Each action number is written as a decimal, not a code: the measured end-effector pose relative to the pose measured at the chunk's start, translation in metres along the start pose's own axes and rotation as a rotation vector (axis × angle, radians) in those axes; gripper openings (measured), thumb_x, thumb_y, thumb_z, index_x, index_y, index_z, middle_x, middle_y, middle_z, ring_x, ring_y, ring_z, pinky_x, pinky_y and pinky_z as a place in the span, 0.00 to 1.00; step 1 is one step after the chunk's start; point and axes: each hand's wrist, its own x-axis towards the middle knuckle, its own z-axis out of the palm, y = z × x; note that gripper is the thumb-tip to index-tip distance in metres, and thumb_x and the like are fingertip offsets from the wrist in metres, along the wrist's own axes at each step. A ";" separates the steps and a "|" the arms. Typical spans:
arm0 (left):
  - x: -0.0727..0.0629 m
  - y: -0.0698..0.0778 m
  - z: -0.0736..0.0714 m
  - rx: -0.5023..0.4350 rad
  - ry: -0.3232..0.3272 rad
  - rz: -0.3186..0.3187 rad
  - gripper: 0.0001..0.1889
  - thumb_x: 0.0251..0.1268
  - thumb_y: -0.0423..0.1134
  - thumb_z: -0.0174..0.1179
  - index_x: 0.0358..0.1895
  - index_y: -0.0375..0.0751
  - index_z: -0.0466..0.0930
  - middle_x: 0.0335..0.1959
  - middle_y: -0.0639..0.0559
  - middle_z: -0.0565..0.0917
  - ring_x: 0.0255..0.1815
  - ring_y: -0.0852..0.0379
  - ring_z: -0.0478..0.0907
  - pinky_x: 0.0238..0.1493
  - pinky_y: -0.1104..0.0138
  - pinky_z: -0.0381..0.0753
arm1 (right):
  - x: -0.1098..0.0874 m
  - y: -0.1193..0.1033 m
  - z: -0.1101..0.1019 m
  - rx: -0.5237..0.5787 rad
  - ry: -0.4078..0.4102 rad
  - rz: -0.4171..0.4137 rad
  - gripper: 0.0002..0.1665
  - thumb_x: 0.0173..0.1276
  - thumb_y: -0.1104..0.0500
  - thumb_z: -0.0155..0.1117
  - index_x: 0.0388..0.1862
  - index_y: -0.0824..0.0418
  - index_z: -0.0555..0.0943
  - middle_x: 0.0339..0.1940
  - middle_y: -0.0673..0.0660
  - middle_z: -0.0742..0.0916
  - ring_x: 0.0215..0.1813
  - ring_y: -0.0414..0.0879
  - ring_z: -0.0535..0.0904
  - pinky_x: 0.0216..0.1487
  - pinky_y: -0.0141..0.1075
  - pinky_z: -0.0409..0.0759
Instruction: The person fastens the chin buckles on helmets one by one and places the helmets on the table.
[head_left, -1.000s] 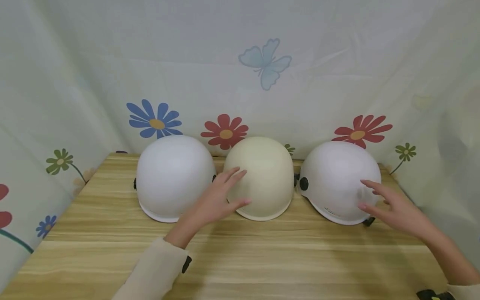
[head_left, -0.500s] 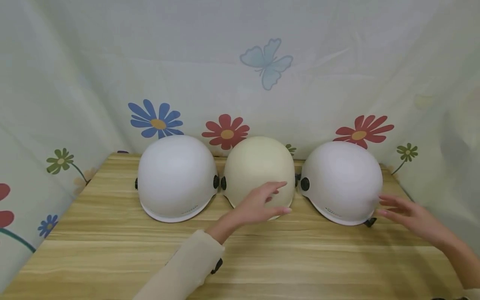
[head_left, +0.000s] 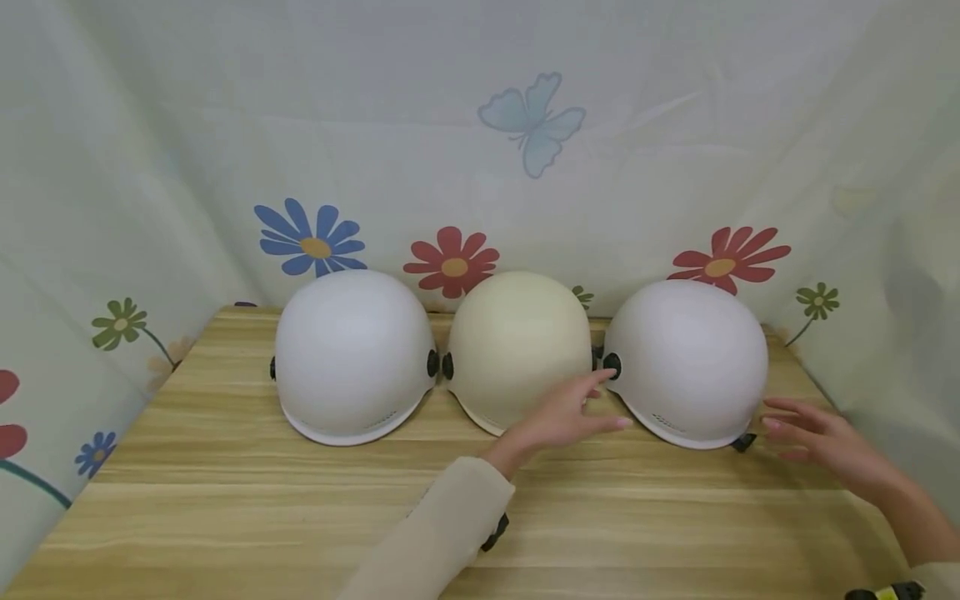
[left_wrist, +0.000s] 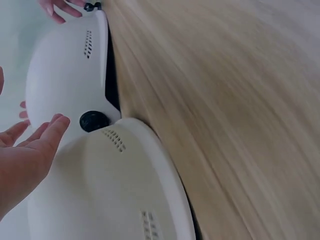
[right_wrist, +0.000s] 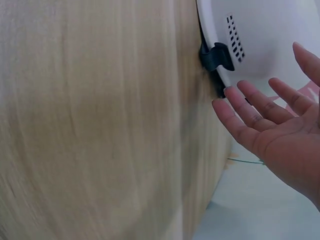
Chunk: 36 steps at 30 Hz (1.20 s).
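Note:
Three helmets stand in a row on the wooden table: a white helmet [head_left: 352,350] at left, a cream helmet [head_left: 517,342] in the middle and another white helmet [head_left: 690,358] at right. My left hand [head_left: 562,412] is in front of the cream helmet's right side, its fingertips near the round black knob [head_left: 612,366] of the right helmet. Beside that helmet's right side is my right hand [head_left: 832,442], fingers extended and holding nothing. In the right wrist view its fingers [right_wrist: 255,110] are close to the black clip [right_wrist: 217,57] on the helmet's rim.
Behind the helmets hangs a pale curtain [head_left: 375,167] printed with flowers and a butterfly, and it also runs down both sides. The wooden tabletop [head_left: 262,517] extends in front of the row.
My left hand has moved right, from between the left and cream helmets to the right helmet's left side. My right hand has moved outward from the right helmet's front to its right side.

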 end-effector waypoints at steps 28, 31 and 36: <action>0.037 -0.008 0.050 -0.219 -0.020 -0.138 0.44 0.54 0.49 0.65 0.72 0.49 0.49 0.69 0.53 0.58 0.65 0.55 0.62 0.60 0.68 0.63 | 0.011 0.031 0.005 0.419 -0.063 -0.072 0.19 0.73 0.64 0.45 0.48 0.38 0.72 0.43 0.41 0.82 0.43 0.36 0.77 0.42 0.33 0.79; 0.037 -0.010 0.053 -0.200 -0.029 -0.150 0.44 0.53 0.49 0.65 0.72 0.51 0.49 0.69 0.53 0.58 0.65 0.57 0.60 0.62 0.68 0.60 | 0.012 0.031 0.006 0.439 -0.065 -0.069 0.19 0.73 0.64 0.45 0.48 0.38 0.72 0.43 0.41 0.82 0.43 0.35 0.77 0.42 0.33 0.79; 0.037 -0.015 0.054 -0.181 -0.031 -0.168 0.44 0.53 0.51 0.65 0.71 0.54 0.50 0.68 0.53 0.59 0.65 0.57 0.60 0.62 0.65 0.60 | 0.014 0.031 0.007 0.459 -0.060 -0.049 0.18 0.72 0.64 0.46 0.48 0.39 0.71 0.43 0.41 0.82 0.44 0.35 0.78 0.41 0.34 0.79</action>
